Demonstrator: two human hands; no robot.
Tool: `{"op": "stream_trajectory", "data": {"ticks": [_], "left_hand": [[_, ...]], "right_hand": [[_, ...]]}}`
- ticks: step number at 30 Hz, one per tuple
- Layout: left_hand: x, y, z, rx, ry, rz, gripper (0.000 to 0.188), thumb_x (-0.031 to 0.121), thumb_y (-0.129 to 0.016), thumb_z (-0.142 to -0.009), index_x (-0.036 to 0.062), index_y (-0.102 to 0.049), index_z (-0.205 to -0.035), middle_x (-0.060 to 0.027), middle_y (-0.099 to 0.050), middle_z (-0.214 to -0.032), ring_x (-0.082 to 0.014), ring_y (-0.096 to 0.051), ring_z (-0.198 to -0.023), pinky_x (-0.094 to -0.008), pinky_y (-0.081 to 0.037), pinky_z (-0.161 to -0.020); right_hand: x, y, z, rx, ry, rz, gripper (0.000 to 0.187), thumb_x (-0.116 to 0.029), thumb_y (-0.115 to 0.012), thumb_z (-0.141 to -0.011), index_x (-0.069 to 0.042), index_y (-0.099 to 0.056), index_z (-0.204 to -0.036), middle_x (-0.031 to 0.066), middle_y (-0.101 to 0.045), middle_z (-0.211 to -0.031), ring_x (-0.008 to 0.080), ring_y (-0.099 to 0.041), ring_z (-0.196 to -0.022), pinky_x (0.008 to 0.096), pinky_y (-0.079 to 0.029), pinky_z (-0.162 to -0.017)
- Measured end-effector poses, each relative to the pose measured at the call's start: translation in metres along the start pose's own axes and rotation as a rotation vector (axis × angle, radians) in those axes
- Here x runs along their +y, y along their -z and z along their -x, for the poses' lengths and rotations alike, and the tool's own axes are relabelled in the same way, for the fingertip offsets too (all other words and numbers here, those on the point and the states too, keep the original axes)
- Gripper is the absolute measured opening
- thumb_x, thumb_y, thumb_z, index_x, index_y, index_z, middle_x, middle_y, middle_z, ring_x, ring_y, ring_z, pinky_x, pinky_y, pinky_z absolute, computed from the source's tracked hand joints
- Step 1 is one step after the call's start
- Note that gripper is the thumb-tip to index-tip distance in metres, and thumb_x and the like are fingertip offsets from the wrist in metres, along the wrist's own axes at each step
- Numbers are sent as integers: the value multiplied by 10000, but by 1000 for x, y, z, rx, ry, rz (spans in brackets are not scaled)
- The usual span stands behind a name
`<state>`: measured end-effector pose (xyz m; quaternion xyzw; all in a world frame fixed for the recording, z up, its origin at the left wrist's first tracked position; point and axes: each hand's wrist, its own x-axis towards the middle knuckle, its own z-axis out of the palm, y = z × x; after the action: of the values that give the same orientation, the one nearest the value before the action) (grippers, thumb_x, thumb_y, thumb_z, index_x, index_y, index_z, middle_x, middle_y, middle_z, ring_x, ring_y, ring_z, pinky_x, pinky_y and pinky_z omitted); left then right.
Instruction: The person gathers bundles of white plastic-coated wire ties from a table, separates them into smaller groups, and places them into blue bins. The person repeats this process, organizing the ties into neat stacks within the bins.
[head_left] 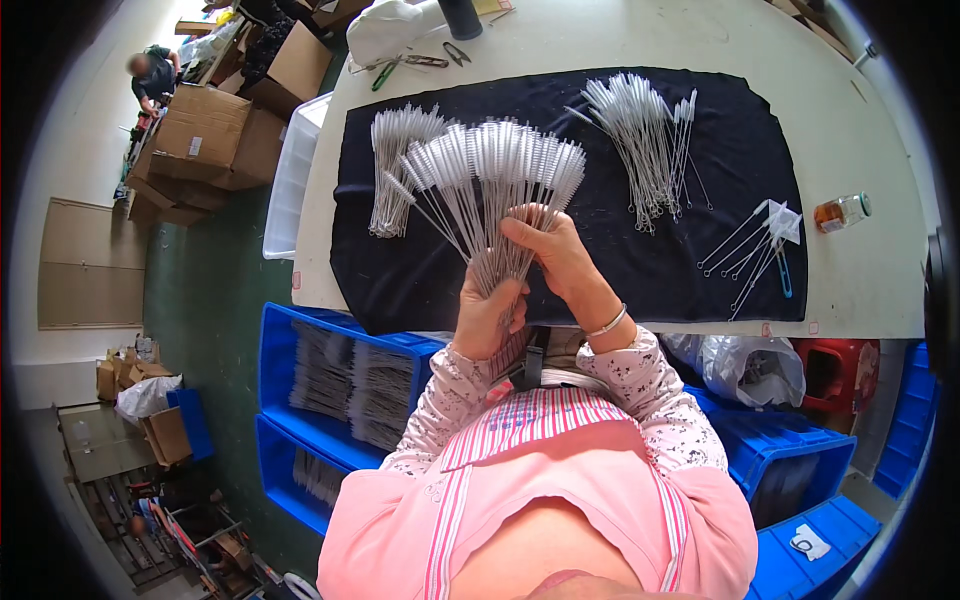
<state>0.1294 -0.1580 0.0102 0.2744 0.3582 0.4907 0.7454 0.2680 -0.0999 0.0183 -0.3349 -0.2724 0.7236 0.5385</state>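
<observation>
A fanned bundle of thin wire-handled cleaning brushes (490, 165) stands up in front of me, white bristles at the far end. My left hand (488, 318) is wrapped round the lower wire stems. Higher up on the right side, my right hand (556, 252) is closed on stems of the same bundle, thumb across them. Behind the bundle to the left lies a pile of similar brushes (398, 170) on a dark cloth (600, 270). Another brush pile (640, 140) rests at the back right. Several loose brushes (740, 255) lie farther right, near a blue-handled tool (784, 274).
On the pale table (690, 50) are a glass jar (842, 212), thread snips (456, 54), a green-handled tool (384, 76) and a dark cylinder (461, 18). Blue crates (268, 365) with brushes stand below left; more crates and a red stool (838, 372) are right. A person (155, 78) is far left.
</observation>
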Motion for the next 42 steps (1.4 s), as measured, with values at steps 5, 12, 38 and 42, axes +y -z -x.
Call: {"op": "stream_trajectory", "data": {"ticks": [5, 12, 38, 42], "left_hand": [[-4, 0, -5, 33, -123, -57, 253, 228, -581, -932, 121, -438, -1112, -54, -586, -797, -119, -544, -489, -224, -387, -351], [-13, -1, -4, 28, -119, -54, 199, 210, -600, -921, 49, -524, -1012, -38, -578, -718, -117, -559, -496, -227, -398, -357], [-25, 1, -8, 192, -222, -359, 359, 430, -421, -973, 74, -439, -1016, -43, -579, -742, -105, -554, -503, -216, -418, -405], [-23, -1, -7, 140, -187, -448, 358, 401, -401, -989, 56, -453, -1072, -35, -576, -750, -96, -551, -522, -216, -426, -437]], "right_hand": [[4, 5, -1, 16, 69, -22, 176, -111, -709, -825, -26, -624, -954, 9, -628, -822, 84, -592, -719, 232, -485, -646], [4, 11, -5, -85, -34, -99, 138, -92, -675, -838, -31, -616, -947, 13, -623, -821, 100, -602, -708, 234, -495, -631], [19, 24, -12, 16, -94, -348, 283, -145, -628, -822, 13, -607, -1056, 56, -626, -923, 158, -608, -750, 316, -537, -716], [15, 13, -9, 28, 0, -398, 307, -227, -635, -847, -8, -617, -1061, 142, -616, -1150, 251, -614, -1030, 382, -510, -879]]}}
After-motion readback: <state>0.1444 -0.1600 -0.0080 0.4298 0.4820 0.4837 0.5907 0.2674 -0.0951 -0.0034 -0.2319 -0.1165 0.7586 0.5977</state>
